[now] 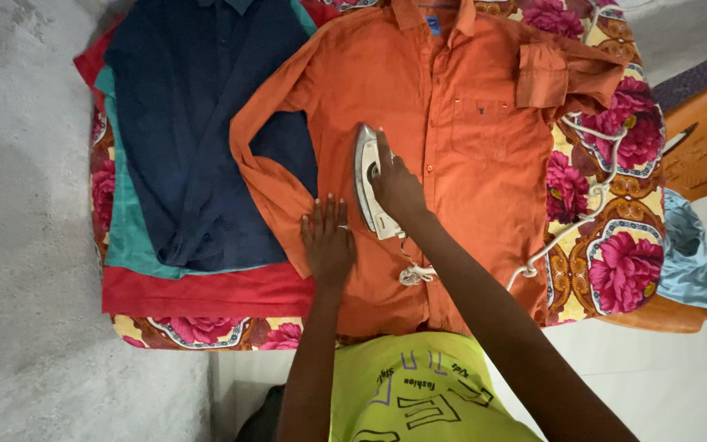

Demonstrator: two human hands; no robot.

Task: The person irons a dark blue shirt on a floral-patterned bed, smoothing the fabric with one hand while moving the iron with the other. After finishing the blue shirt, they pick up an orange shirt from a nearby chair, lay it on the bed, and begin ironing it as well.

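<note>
Orange shirt point(468, 155), right hand point(398, 190) grip around iron point(367, 184), handle probably hidden, left hand point(328, 241) flat, open.

Orange shirt point(468, 155) on a floral cloth point(615, 245)
White iron point(367, 184); navy shirt point(198, 123) over teal and red garments point(198, 290); magenta-and-yellow flowers.

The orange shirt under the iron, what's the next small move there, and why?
Probably glide the iron up the orange shirt toward its collar: the right hand grips it mid-front, the left hand presses the cloth flat beside it, and the fabric above looks creased.
</note>
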